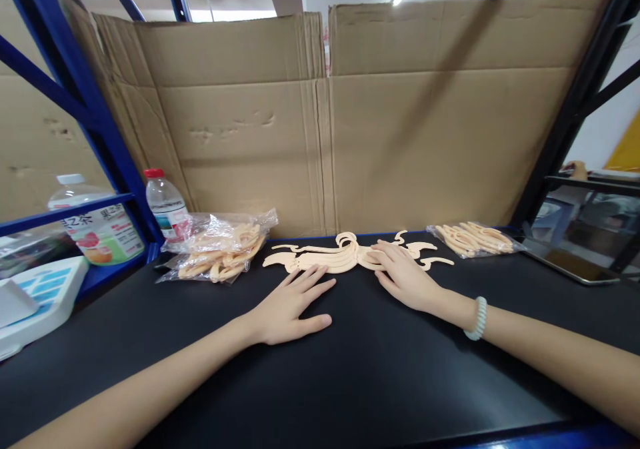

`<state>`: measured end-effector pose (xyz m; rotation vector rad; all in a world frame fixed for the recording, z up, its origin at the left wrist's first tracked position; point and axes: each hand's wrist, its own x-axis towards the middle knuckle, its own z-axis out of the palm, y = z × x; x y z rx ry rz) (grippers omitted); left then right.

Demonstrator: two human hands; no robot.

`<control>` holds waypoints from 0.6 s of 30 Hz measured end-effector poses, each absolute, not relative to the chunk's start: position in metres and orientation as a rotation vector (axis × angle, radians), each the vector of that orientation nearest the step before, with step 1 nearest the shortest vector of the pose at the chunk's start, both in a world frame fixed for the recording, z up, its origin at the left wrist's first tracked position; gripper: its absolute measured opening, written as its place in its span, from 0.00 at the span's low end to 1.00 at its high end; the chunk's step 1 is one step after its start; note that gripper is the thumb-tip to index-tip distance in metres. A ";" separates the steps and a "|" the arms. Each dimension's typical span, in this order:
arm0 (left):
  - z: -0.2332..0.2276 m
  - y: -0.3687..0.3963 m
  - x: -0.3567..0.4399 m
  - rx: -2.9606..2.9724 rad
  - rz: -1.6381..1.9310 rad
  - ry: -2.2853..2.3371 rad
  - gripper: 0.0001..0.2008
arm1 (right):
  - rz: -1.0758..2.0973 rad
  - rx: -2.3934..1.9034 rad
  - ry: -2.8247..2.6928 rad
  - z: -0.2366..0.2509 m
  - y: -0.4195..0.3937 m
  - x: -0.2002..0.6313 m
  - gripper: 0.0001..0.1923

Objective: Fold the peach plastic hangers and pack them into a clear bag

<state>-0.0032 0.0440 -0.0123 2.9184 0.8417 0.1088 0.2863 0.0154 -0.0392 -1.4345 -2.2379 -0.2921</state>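
A: Left hand (290, 305)?
B: Flat, palm down on the black tabletop (350, 375), fingers (313, 277) spread wide, holding nothing. Fingertips sit just short of the near edge of the flat wooden cutout pieces (335, 257), maybe touching it, can't tell.

A: Right hand (407, 279)?
B: Also flat and open, gripping nothing. Its fingers (383, 254) lie on top of the right part of the same cutout pieces, pressing down. Pale bead bracelet (477, 317) on that wrist.

A: Where do the pieces lie?
B: Straight ahead of both sets of fingers, between the two hands and the cardboard wall (320, 122). Curved, pale, fanned out flat on the tabletop; some curls stick out beyond the right fingers.

A: Further out?
B: Left of the left fingers, a clear plastic bag of similar pieces (220, 249), near but apart. Behind it an upright water bottle with red cap (165, 202). Right of the right fingers, a second smaller bag of pieces (473, 239), well apart. Past that a tablet (570, 262) lying flat. Far left, a white device with blue keys (35, 295) and a labelled drink bottle (95, 225) behind the blue rack post (90, 109).
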 end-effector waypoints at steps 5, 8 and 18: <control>-0.013 0.041 -0.004 2.931 0.235 0.812 0.30 | -0.192 -1.326 -2.250 -0.033 -0.008 0.292 0.08; -0.014 0.036 -0.004 2.926 0.499 0.770 0.15 | -0.083 -1.434 -2.289 -0.027 -0.012 0.294 0.04; -0.017 0.029 -0.003 2.941 0.666 0.725 0.12 | 0.035 -1.434 -2.456 -0.019 -0.011 0.298 0.11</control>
